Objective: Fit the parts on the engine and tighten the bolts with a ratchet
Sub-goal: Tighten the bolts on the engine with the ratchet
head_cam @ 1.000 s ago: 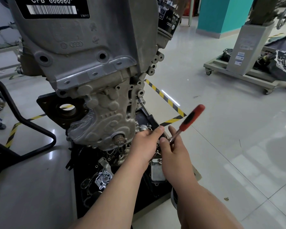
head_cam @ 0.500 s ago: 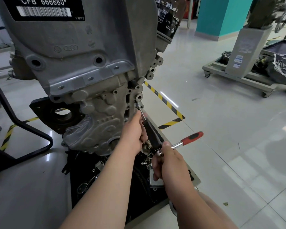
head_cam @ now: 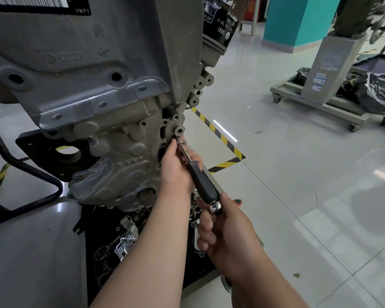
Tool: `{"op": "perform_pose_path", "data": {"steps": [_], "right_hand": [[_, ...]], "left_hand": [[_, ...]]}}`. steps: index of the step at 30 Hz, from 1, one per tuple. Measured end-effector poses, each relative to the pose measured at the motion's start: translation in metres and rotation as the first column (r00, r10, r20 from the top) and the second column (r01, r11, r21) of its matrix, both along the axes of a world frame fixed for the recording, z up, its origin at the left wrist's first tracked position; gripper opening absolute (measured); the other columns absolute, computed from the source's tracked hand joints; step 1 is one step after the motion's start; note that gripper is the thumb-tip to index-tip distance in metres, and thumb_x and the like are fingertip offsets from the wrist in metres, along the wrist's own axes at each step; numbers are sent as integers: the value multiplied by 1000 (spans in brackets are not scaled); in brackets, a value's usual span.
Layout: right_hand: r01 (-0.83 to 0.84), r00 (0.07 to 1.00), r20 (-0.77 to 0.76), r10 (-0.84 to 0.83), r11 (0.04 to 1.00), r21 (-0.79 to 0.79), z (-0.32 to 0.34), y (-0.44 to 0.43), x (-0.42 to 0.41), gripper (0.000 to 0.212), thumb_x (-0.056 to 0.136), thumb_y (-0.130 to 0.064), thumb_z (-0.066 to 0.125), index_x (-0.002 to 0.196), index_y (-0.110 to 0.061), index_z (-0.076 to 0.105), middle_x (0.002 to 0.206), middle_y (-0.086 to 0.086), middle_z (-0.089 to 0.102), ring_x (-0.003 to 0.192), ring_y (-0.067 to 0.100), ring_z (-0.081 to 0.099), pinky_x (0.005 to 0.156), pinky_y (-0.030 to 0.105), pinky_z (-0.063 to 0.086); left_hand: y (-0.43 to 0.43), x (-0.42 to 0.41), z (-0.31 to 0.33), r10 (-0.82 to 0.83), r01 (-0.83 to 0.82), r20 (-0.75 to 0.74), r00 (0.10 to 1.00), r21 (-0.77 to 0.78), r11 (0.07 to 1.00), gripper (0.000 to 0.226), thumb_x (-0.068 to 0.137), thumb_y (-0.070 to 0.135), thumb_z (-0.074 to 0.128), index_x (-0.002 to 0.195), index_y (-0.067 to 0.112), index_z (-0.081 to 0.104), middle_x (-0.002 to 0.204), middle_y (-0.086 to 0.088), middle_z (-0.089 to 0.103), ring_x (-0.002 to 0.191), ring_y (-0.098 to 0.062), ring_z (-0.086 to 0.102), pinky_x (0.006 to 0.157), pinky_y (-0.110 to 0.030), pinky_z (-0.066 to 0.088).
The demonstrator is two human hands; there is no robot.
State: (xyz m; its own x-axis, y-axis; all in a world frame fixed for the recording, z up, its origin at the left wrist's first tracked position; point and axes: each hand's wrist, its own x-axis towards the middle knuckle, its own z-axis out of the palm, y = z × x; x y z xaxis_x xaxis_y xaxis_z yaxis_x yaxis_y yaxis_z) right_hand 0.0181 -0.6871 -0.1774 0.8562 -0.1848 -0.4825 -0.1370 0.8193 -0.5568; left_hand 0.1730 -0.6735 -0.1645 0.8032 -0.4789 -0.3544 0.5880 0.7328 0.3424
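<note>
Step in hand: running down bolt at lower edge of grey cast-metal engine (head_cam: 120, 107), on side boss (head_cam: 179, 130). Black-handled steel extension driver (head_cam: 203, 183) seated at that boss; bolt itself hidden under tip. Left hand (head_cam: 176, 172) grip pinching driver shaft close against engine. Right hand (head_cam: 227, 236) grip curled round chrome ratchet with red handle (head_cam: 216, 206) at driver's end away from engine. Next, judged: swing ratchet, keep driver in line with boss. Neighbouring bosses crowd tip; open floor (head_cam: 298, 174) beside engine for swing; loose metal parts (head_cam: 125, 241) below engine.
</note>
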Motion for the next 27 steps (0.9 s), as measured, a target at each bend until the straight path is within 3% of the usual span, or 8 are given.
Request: {"op": "perform_pose_path", "data": {"steps": [5,8,10,13,16,19,24,27], "right_hand": [[16,999,49,-11,994,-108,0,-4,-1,51,103,-44,31,112,-1,57,48,3,42,35,14,28,38,23,34],[55,998,37,-46,952,-301,-1,-7,-3,52,102,-46,32,93,-5,62,48,6,44,37,17,32,40,26,37],[52,998,3,-58,855,-515,-3,-10,-4,57,93,-57,33,65,-12,56,46,6,44,40,20,37,43,28,40],[53,993,-37,-110,713,-699,-6,-11,-4,44,80,-62,38,61,-24,50,49,1,53,44,17,44,50,33,40],[55,989,-41,-143,610,-790,-10,-9,-3,34,89,-56,42,69,-30,53,53,-6,58,45,8,49,53,31,40],[46,985,-29,-171,420,-906,-11,-8,-3,19,91,-50,41,90,-36,55,64,-18,63,54,1,56,55,24,40],[-64,983,-89,-161,159,-985,-5,-3,-5,34,81,-60,31,105,-39,43,60,-11,59,63,3,57,52,23,37],[-158,984,-150,-94,-88,-984,1,-2,-8,27,80,-64,23,100,-46,26,61,-15,52,56,0,49,49,21,35]], "left_hand": [[-3,-2,-2,31,-35,-46,998,-101,994,24,101,28,45,85,14,57,47,7,33,35,-7,29,37,-14,27],[-7,-4,-2,50,-59,-67,996,-142,988,24,101,27,46,84,13,56,46,6,35,34,-8,30,36,-15,29],[-8,-4,-2,56,-66,-72,996,-138,988,26,101,27,46,80,13,54,45,6,35,33,-8,30,36,-14,29],[-8,-3,-1,70,-73,-54,996,-53,996,30,100,28,48,74,14,53,44,6,37,31,-8,31,35,-14,28],[-5,0,0,66,-65,-6,998,75,995,29,100,30,48,77,15,56,40,6,37,29,-8,32,34,-13,29],[0,2,0,37,-43,35,999,214,976,25,101,34,48,88,19,64,39,7,39,28,-7,35,37,-10,34],[7,7,1,-8,2,19,1000,291,957,26,100,35,50,84,19,63,43,13,33,35,-1,33,40,-16,29],[10,5,8,-71,68,4,997,225,972,32,102,35,45,78,17,57,53,30,42,53,16,49,62,-11,53]]}}
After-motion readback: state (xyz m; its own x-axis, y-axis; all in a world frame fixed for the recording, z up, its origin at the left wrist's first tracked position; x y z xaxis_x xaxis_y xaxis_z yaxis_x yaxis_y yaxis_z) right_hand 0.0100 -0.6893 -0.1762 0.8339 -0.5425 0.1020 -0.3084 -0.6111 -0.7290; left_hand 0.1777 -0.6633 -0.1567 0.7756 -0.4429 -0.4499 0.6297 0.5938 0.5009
